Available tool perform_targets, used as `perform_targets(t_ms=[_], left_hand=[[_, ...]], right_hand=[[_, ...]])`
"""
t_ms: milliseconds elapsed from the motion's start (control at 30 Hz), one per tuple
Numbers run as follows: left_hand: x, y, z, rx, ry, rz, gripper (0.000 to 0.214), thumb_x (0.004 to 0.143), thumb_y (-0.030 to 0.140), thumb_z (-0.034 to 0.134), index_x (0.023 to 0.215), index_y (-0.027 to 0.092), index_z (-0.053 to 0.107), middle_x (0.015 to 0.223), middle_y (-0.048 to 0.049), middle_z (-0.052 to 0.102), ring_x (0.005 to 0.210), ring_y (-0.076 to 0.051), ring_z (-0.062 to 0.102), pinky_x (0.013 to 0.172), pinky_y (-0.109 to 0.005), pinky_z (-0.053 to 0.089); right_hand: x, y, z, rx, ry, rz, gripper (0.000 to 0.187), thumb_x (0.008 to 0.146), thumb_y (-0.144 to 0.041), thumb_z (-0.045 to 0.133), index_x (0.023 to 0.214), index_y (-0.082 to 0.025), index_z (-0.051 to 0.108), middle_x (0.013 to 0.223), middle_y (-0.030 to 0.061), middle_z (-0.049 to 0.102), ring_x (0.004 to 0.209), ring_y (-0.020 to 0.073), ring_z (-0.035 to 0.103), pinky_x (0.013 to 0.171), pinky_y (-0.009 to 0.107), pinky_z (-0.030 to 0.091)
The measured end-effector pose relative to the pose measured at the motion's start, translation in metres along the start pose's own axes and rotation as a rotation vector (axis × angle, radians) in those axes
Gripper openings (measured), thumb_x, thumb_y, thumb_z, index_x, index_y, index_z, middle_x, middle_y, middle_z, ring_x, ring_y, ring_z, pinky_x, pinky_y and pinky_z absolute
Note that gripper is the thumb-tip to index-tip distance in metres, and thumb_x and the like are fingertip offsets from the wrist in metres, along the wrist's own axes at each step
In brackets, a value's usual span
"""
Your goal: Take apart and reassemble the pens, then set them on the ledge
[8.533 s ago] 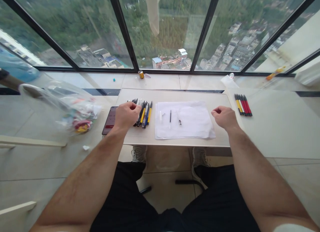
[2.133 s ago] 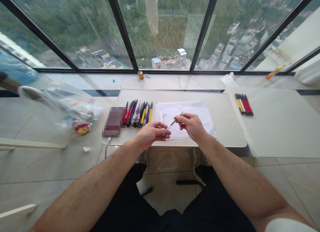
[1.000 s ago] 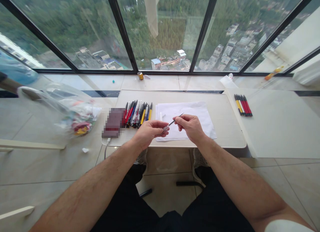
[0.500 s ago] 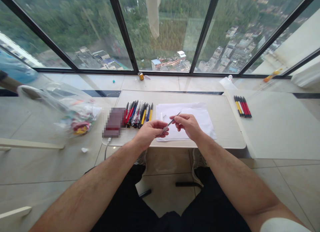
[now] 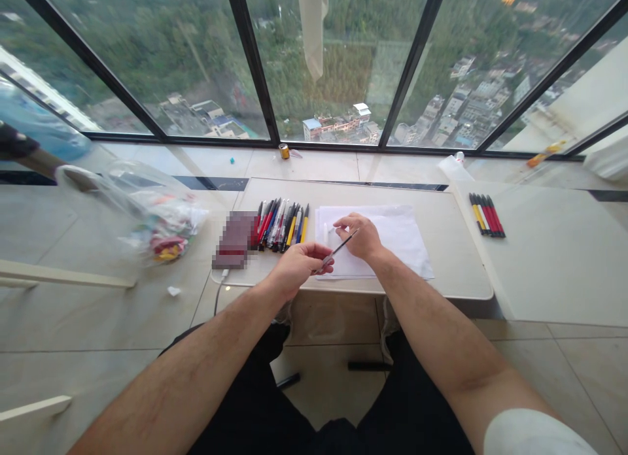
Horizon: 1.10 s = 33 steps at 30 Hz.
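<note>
My left hand (image 5: 297, 267) is closed on a thin pen refill (image 5: 337, 251) that slants up to the right over the near edge of a small low table (image 5: 451, 246). My right hand (image 5: 360, 234) reaches onto the white paper (image 5: 397, 233) toward a small white pen part (image 5: 325, 231); its fingers are curled and pinching down near that part. I cannot tell whether they grip it. A row of several pens (image 5: 282, 223) lies left of the paper.
A blurred-out phone (image 5: 235, 239) lies at the table's left end. Several more pens (image 5: 487, 214) lie on the white surface to the right. A clear bag of small items (image 5: 157, 213) sits on the floor at left. Large windows stand beyond the table.
My right hand has let go of the refill's tip and moved forward onto the paper toward the white part. My left hand still holds the refill.
</note>
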<state>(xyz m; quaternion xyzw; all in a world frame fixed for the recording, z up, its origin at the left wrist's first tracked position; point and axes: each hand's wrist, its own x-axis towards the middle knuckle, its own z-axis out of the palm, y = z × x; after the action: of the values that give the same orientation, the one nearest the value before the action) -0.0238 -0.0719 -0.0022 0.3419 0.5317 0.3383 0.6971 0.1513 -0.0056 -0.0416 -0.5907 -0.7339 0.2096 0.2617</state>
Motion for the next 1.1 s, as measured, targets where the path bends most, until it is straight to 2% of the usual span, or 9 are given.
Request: perform_targets(t_ms=[200, 367, 600, 767, 933, 1100], left_hand=[[-0.001, 0.001, 0.002, 0.042, 0.013, 0.01, 0.023, 0.059, 0.002, 0.064, 0.079, 0.013, 0.068, 0.073, -0.0037, 0.07, 0.068, -0.015, 0.068, 0.082, -0.033, 0.05], [0.0, 0.001, 0.001, 0.034, 0.005, -0.002, 0.022, 0.059, 0.002, 0.065, 0.078, 0.013, 0.068, 0.073, -0.004, 0.07, 0.068, -0.016, 0.068, 0.084, -0.034, 0.05], [0.001, 0.001, 0.0, 0.041, -0.003, -0.011, 0.024, 0.057, 0.003, 0.064, 0.079, 0.013, 0.068, 0.072, -0.0033, 0.069, 0.067, -0.016, 0.068, 0.081, -0.033, 0.05], [0.003, 0.003, 0.0, 0.054, 0.004, -0.023, 0.025, 0.057, 0.006, 0.064, 0.081, 0.012, 0.068, 0.072, -0.0034, 0.07, 0.066, -0.016, 0.069, 0.08, -0.032, 0.049], [0.004, 0.003, 0.0, 0.046, -0.001, -0.027, 0.026, 0.056, 0.006, 0.064, 0.081, 0.012, 0.067, 0.07, -0.0035, 0.07, 0.065, -0.017, 0.068, 0.079, -0.032, 0.048], [0.003, 0.002, 0.0, 0.042, 0.013, -0.036, 0.027, 0.056, 0.004, 0.063, 0.081, 0.012, 0.067, 0.072, -0.0043, 0.071, 0.066, -0.016, 0.069, 0.078, -0.031, 0.048]], right_hand=[[0.005, -0.001, 0.005, -0.076, -0.057, -0.008, 0.02, 0.084, -0.027, 0.059, 0.094, -0.028, 0.076, 0.095, 0.0029, 0.067, 0.081, 0.0173, 0.061, 0.075, 0.029, 0.044], [0.005, -0.002, 0.004, -0.158, -0.077, -0.023, 0.015, 0.085, -0.027, 0.058, 0.088, -0.026, 0.073, 0.093, 0.003, 0.066, 0.08, 0.0174, 0.06, 0.071, 0.029, 0.041], [0.001, -0.007, 0.002, -0.267, -0.109, -0.059, 0.013, 0.089, -0.022, 0.052, 0.089, -0.021, 0.065, 0.096, 0.0062, 0.066, 0.089, 0.0198, 0.06, 0.076, 0.03, 0.042], [-0.005, 0.0, -0.012, -0.307, -0.08, -0.062, 0.014, 0.092, -0.021, 0.048, 0.092, -0.02, 0.062, 0.099, 0.0085, 0.065, 0.092, 0.0207, 0.059, 0.08, 0.03, 0.041], [-0.006, 0.009, -0.021, -0.235, -0.017, -0.01, 0.013, 0.089, -0.019, 0.05, 0.089, -0.021, 0.063, 0.094, 0.0057, 0.067, 0.087, 0.0199, 0.059, 0.077, 0.03, 0.041], [0.0, 0.007, -0.014, -0.09, 0.005, 0.023, 0.014, 0.086, -0.025, 0.057, 0.094, -0.022, 0.068, 0.095, 0.0034, 0.069, 0.085, 0.018, 0.061, 0.078, 0.03, 0.043]])
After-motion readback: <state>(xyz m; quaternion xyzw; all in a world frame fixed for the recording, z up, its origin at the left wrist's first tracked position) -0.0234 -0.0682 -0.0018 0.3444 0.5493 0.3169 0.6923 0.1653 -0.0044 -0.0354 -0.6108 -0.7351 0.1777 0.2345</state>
